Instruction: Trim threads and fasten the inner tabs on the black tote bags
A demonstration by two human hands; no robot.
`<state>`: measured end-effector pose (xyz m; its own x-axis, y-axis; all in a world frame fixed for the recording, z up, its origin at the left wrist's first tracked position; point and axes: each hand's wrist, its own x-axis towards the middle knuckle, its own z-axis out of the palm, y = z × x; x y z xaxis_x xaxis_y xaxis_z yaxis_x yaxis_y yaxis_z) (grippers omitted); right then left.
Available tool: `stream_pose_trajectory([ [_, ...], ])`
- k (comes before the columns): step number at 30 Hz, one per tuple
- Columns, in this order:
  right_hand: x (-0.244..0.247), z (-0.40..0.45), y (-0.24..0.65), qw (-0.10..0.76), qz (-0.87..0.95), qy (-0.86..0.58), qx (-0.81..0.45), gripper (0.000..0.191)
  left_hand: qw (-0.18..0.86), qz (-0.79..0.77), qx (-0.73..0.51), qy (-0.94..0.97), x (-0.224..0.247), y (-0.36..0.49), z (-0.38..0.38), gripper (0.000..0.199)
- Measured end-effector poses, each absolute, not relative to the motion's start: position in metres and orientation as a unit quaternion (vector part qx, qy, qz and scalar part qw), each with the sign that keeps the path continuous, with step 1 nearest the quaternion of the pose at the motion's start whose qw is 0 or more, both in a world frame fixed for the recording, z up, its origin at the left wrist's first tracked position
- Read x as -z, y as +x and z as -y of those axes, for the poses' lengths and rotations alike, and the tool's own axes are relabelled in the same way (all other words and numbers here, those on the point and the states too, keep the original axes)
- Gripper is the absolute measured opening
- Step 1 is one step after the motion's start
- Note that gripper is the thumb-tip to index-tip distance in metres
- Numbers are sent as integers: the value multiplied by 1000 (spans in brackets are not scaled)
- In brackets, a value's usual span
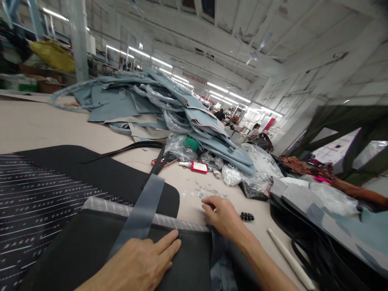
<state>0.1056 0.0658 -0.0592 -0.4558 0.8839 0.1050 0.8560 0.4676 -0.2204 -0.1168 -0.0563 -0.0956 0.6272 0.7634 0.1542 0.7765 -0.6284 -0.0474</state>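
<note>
My left hand (145, 256) lies on a black bag panel (190, 258), its index and middle fingers stretched out along the top edge. A patterned grey lining strip (106, 205) borders that edge. Across it runs a translucent grey-blue strip (141, 214), just beyond my left hand. My right hand (222, 216) is at the panel's right corner, thumb and fingertips drawn together; what they hold, if anything, is too small to make out. Scattered small rings or clips (209, 190) lie on the table just past its fingertips.
Striped, lettered black lining (39, 210) spreads at left. Light-blue bag pieces (136, 97) in plastic are piled behind. A red-and-white glue bottle (199, 167), a black coil (247, 216) and a white stick (289, 256) lie on the table (30, 125). Black straps (315, 258) are at right.
</note>
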Motion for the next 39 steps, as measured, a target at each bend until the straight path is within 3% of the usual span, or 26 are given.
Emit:
stream_pose_trajectory([
  [10,72,-110,58,-26,876,-479,47,30,32,419,110,-901,102,-122,52,42],
  [16,68,-114,58,-32,873,-486,36,27,-18,441,123,-889,101,-121,55,43],
  [23,55,-75,78,40,873,-478,-93,21,-72,449,177,-873,108,-122,57,38],
  [26,59,-62,86,100,834,-498,-215,19,-68,450,185,-871,108,-122,58,36],
  [30,60,-49,87,104,770,-506,-374,21,-64,449,178,-873,104,-121,59,36],
  [39,64,-21,69,54,831,-469,-295,17,-33,448,148,-881,99,-122,60,39],
])
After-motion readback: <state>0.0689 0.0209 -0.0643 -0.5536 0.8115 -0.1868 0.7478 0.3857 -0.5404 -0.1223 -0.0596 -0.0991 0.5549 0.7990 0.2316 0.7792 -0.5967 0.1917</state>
